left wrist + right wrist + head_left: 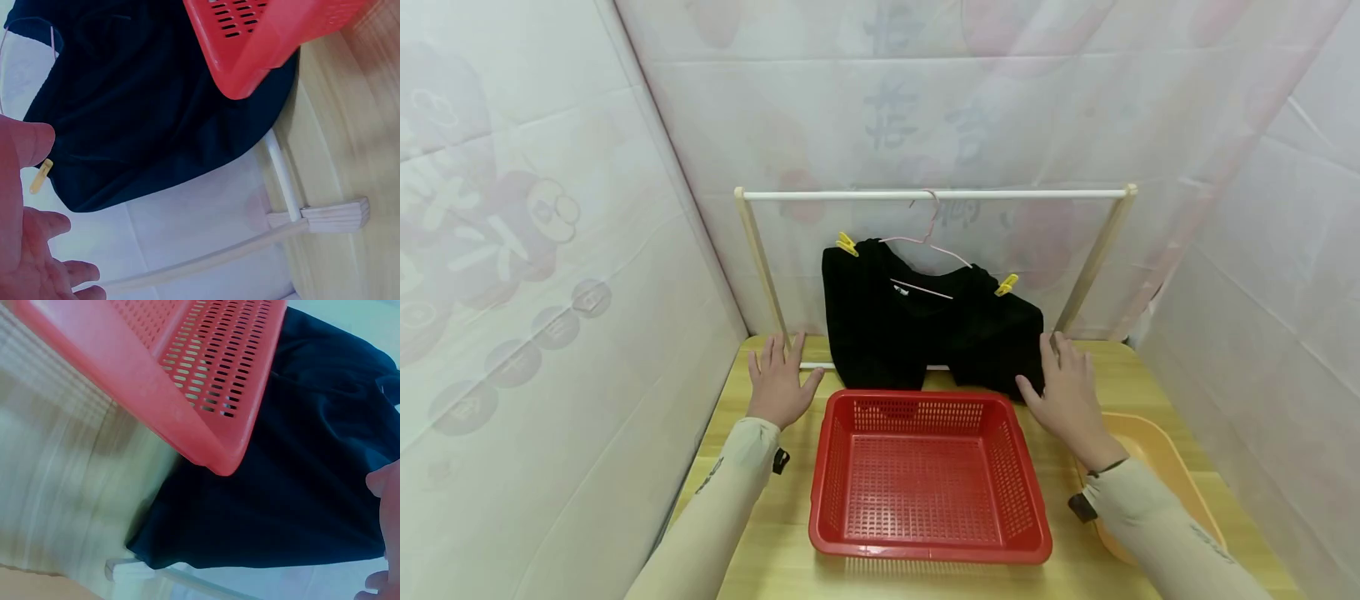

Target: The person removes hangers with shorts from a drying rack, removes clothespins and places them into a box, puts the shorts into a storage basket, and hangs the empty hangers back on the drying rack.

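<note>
A black T-shirt (917, 333) hangs tilted on a pink wire hanger (934, 218) from the white bar of a small rack (1015, 195). Yellow clothespins (847, 244) sit at both its shoulders. My left hand (778, 385), fingers spread, is beside the rack's left post and holds nothing. On the other side my right hand (1063, 392) has its fingers extended near the shirt's right edge; whether it touches the cloth I cannot tell. In the left wrist view, the left hand (37, 250) appears apart from the shirt. Only part of the right hand (390, 519) shows in the right wrist view.
A red perforated basket (931, 548) with nothing in it stands in front of the shirt on the wooden table (760, 533). An orange-yellow tray (1176, 467) lies at the right, partly under my right forearm. Printed white curtains (550, 250) enclose the table at the back and sides.
</note>
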